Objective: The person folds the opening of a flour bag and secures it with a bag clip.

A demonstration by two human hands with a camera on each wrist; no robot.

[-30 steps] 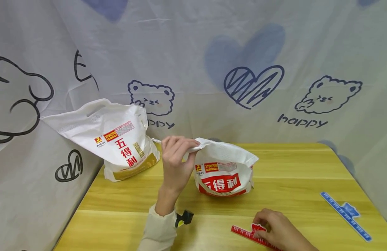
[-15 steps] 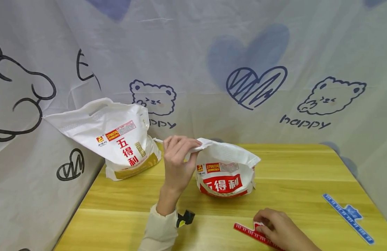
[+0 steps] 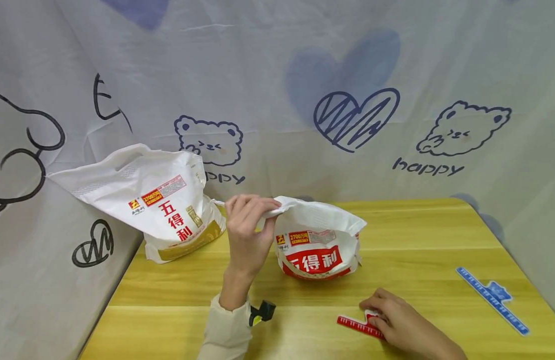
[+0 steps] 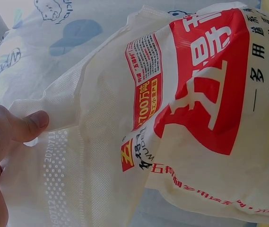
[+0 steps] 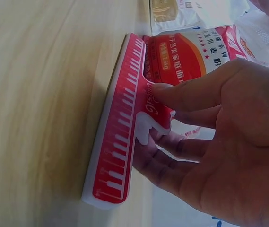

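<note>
Looking down from the head view, the whole wooden table [image 3: 417, 235] is showing: the left hand [image 3: 248, 227] is raised at the near-left of the red-labelled flour bag [image 3: 320, 247], pinching its folded top edge, while the right hand [image 3: 396, 322] is lying low at the near edge, on the red clip [image 3: 360, 326]. Only this view is taking in the gold-labelled flour bag [image 3: 162, 205] leaning far left against the printed cloth backdrop [image 3: 349, 75], and the blue clip [image 3: 491, 299] lying well apart to the right.

The left wrist view is filling with the red-labelled flour bag [image 4: 181, 118] and is showing what the head view cannot: the thumb [image 4: 30, 125] pressing the woven top flap against the curled fingers, a narrow pinch on the fabric.

The right wrist view is bringing the red clip [image 5: 120, 151] close, a long piano-key strip lying flat on the wood. The right hand [image 5: 219, 146] is gripping its tab, fingers curled round it from both sides, with the bag's red label beyond.
</note>
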